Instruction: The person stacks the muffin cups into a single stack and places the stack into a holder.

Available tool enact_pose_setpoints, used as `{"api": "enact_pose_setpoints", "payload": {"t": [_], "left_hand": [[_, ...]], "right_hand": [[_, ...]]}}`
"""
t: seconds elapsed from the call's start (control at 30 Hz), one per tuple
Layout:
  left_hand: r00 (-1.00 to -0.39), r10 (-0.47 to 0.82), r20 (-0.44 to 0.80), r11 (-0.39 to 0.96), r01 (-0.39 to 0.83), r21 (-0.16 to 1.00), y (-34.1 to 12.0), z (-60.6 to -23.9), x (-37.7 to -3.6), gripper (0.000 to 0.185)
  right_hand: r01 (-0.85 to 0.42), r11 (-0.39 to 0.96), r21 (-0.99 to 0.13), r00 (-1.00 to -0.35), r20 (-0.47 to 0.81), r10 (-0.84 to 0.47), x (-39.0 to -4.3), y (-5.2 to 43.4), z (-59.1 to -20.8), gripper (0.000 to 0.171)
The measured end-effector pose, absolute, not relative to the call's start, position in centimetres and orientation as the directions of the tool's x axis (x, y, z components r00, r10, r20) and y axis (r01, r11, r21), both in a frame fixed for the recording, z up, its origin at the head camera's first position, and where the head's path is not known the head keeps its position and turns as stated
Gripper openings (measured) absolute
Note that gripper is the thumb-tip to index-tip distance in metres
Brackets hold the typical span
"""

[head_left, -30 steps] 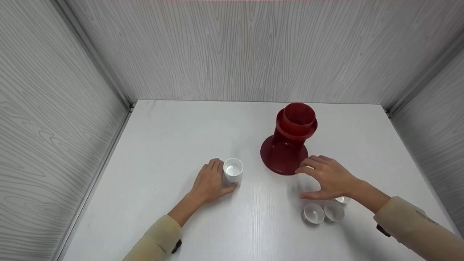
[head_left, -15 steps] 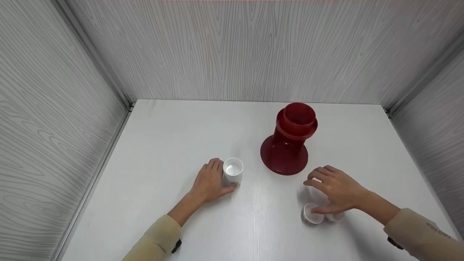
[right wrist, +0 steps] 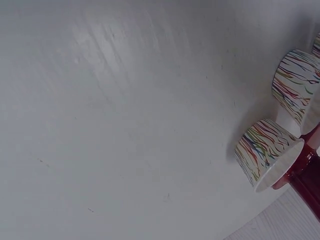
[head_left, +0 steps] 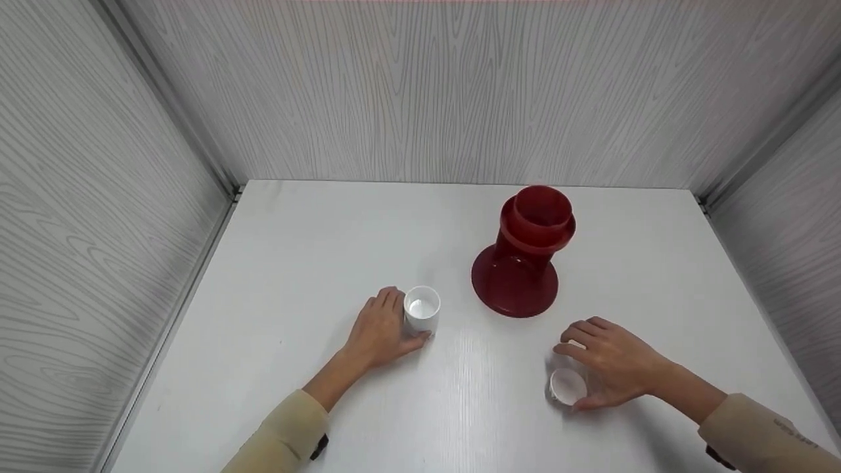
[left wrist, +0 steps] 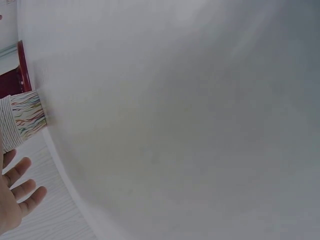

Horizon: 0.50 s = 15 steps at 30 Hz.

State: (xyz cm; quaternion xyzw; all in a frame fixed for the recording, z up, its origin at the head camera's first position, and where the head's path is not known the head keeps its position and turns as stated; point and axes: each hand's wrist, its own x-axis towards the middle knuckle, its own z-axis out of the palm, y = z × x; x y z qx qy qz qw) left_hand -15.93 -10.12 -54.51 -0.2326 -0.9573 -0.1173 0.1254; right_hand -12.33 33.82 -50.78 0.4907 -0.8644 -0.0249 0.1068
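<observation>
In the head view, my left hand point(head_left: 378, 334) holds a stack of white paper baking cups point(head_left: 422, 309), thumb on the near side and fingers along the far left. The left wrist view shows coloured streaks and several rims on this stack point(left wrist: 25, 115). My right hand point(head_left: 617, 364) is spread over the loose cups at the right, thumb close to the near edge of one paper cup point(head_left: 568, 387). A gap separates its fingertips from that cup. Two streaked cups point(right wrist: 267, 152) and part of a third show in the right wrist view; my right hand is out of that view.
A red plastic stand point(head_left: 535, 236), with a round base and a ringed, open cylinder on top, stands farther back between the hands. The white table point(head_left: 315, 236) is bordered by grey wood-grain panels point(head_left: 420, 92) at the back and sides.
My right hand has moved toward me, from near the red stand's base to around the loose cups, covering most of them. The left hand and its stack have stayed still.
</observation>
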Motion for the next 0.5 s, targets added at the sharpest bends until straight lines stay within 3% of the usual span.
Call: {"api": "enact_pose_setpoints", "payload": {"t": [0.5], "left_hand": [[-0.856,0.420,0.302,0.863,0.480,0.157,-10.1,-54.5,-16.0,0.076]], "right_hand": [[-0.857,0.504,0.107,-0.475,0.215,-0.853,-11.5,34.1,-52.4,0.076]]}}
